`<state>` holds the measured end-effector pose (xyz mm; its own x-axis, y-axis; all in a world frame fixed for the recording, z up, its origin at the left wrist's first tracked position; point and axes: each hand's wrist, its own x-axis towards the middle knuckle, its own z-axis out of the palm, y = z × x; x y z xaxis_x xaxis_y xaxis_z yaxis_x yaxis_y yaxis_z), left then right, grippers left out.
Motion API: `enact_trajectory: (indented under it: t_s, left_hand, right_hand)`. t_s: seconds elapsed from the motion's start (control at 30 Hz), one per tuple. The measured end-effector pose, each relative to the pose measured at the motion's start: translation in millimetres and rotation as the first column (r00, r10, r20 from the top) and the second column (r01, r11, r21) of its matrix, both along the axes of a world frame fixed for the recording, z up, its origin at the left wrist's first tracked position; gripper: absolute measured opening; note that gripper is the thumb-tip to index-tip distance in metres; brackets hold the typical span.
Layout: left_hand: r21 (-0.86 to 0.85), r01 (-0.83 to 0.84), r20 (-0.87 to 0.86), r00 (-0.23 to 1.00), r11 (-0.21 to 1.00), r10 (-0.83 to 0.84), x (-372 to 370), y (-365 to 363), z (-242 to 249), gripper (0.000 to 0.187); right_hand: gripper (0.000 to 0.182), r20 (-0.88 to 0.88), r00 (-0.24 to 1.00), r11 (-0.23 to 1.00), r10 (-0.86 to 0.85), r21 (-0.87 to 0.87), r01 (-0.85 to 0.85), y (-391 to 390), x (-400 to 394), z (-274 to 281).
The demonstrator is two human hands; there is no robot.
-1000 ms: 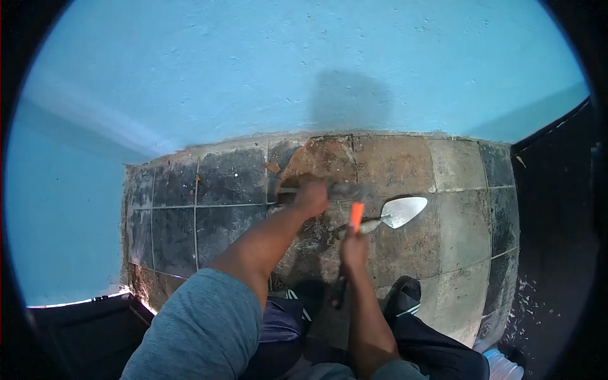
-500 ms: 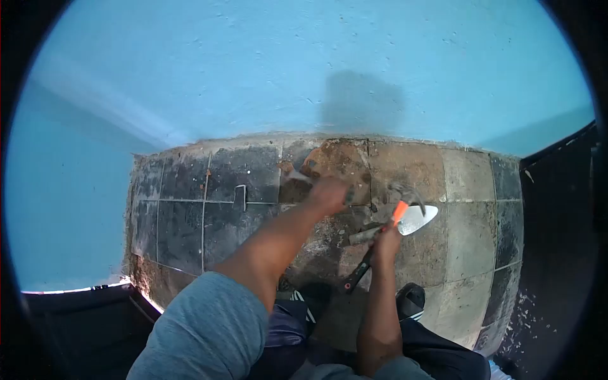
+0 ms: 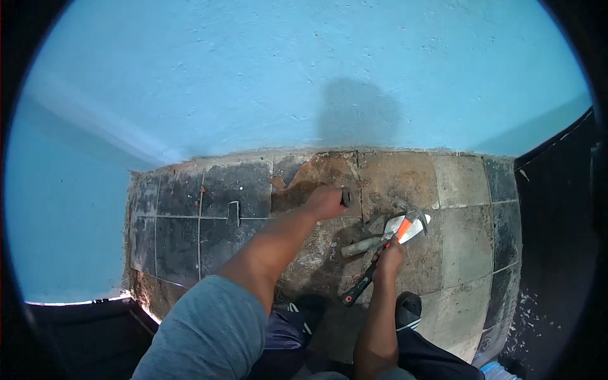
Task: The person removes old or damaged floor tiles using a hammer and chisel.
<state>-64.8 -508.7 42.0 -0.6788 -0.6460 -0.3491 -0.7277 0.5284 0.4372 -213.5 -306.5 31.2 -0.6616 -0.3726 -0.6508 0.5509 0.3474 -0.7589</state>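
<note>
My left hand (image 3: 323,202) is closed around a short dark chisel (image 3: 346,197), held low against the floor where the brown patch of broken tile (image 3: 316,174) lies near the wall. My right hand (image 3: 389,257) grips a hammer by its orange and black handle (image 3: 380,266). The hammer's metal head (image 3: 413,213) is to the right of the chisel and apart from it. A trowel (image 3: 366,244) lies on the floor under the hammer, its pale blade partly hidden behind the handle.
The tiled floor (image 3: 462,240) is dark at the left and brownish at the right, and meets a blue wall (image 3: 304,76). A small metal bracket (image 3: 233,212) lies on the dark tiles. My shoes (image 3: 408,307) are below the hands. Pale debris (image 3: 529,297) is scattered at the right.
The hammer head was at the chisel a second ago, then swung back to the right, where it now hangs over the trowel. My left hand has stayed on the chisel.
</note>
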Motion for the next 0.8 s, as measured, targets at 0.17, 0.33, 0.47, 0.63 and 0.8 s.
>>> enact_trajectory:
  t_s: [0.17,0.33,0.47,0.63,0.8]
  left_hand:
    - [0.004,0.285,0.217,0.935,0.958,-0.279,-11,16,0,0.033]
    - [-0.247,0.297,-0.070,0.944,0.922,-0.323,-9,5,-31,0.043]
    - [-0.165,0.021,-0.254,0.965,0.986,-0.063,-7,-3,-33,0.038]
    - [-0.119,0.023,-0.187,0.981,0.993,-0.045,7,-17,-28,0.035]
    - [-0.145,-0.088,-0.112,0.991,0.986,0.072,-8,-25,-33,0.034]
  right_hand:
    - [0.043,0.022,1.000,1.000,-0.009,0.007,0.009,-13,2,11]
    - [0.042,0.065,0.998,1.000,0.002,-0.009,-0.001,-21,7,24]
    - [0.042,0.006,1.000,1.000,0.021,0.011,-0.021,-21,7,16]
    - [0.043,-0.016,0.999,0.999,0.030,0.033,-0.030,-19,7,24]
    - [0.044,0.003,0.999,0.998,-0.039,-0.055,0.039,-15,-9,33]
